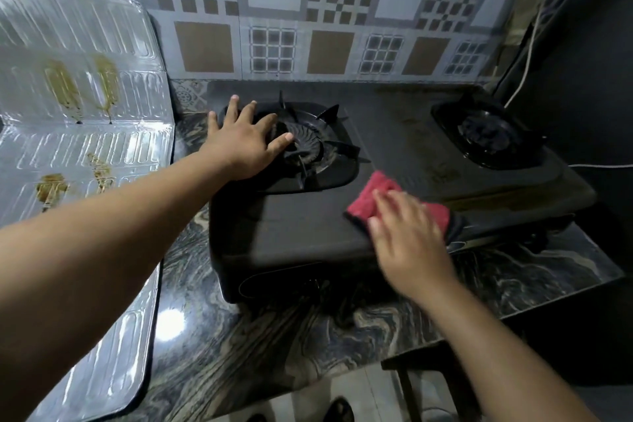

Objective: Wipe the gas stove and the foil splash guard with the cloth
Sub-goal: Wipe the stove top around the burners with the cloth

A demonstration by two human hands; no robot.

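Stovetop (308,216) under hand-pressed cloth (370,197)

Dark marbled stone countertop (246,346), glossy, with pale swirling veins and a bright light reflection near its left side. Wall tiles (308,10) behind, patterned in grey, white and brown checks and squares. White cable (529,55) hanging down the dark right-hand wall, near the corner.

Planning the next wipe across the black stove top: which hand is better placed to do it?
The right hand: it lies flat on the red cloth on the black gas stove. The left hand is empty, spread on the left burner grate.
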